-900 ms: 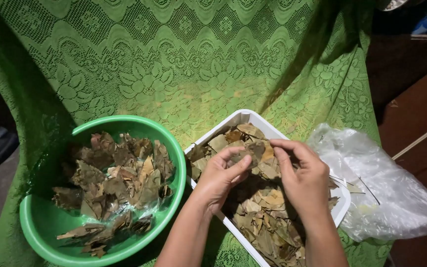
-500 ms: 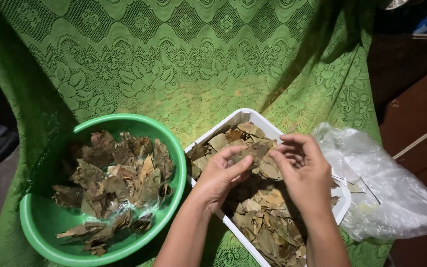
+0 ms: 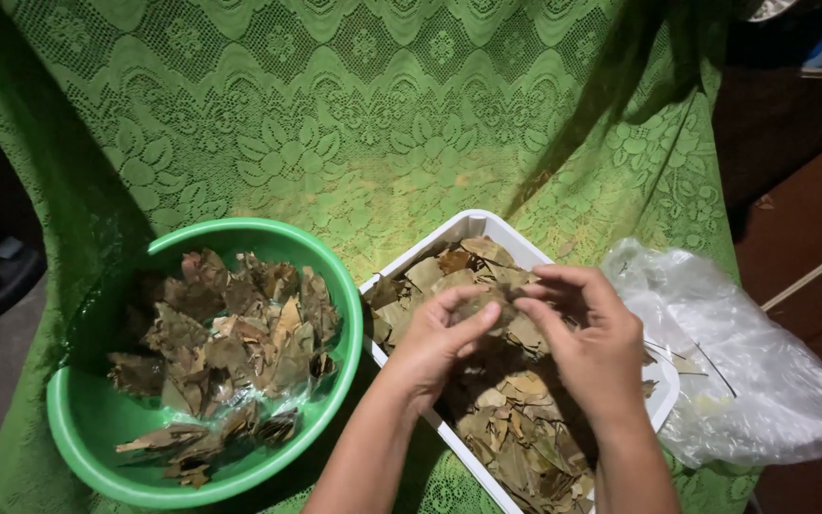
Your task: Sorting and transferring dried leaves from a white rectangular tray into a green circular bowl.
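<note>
Both hands work over a white rectangular tray [image 3: 461, 227] full of dried brown-green leaves [image 3: 511, 433]. My left hand [image 3: 438, 345] and my right hand [image 3: 590, 341] meet above the tray's upper half, fingertips pinching the same dried leaf [image 3: 493, 306] between them. A round green plastic basin [image 3: 88, 419] to the left holds a heap of darker, torn dried leaf pieces [image 3: 225, 347] on a clear plastic lining.
Everything rests on a green lace cloth [image 3: 354, 114]. A crumpled clear plastic bag [image 3: 753, 371] with thin leaf stems lies right of the tray. Dark wooden floor or furniture [image 3: 811, 209] shows at the right, grey floor at the far left.
My right hand has moved left and closed its fingers onto the leaf that the left hand holds; the hands are now closer together. The camera has shifted slightly.
</note>
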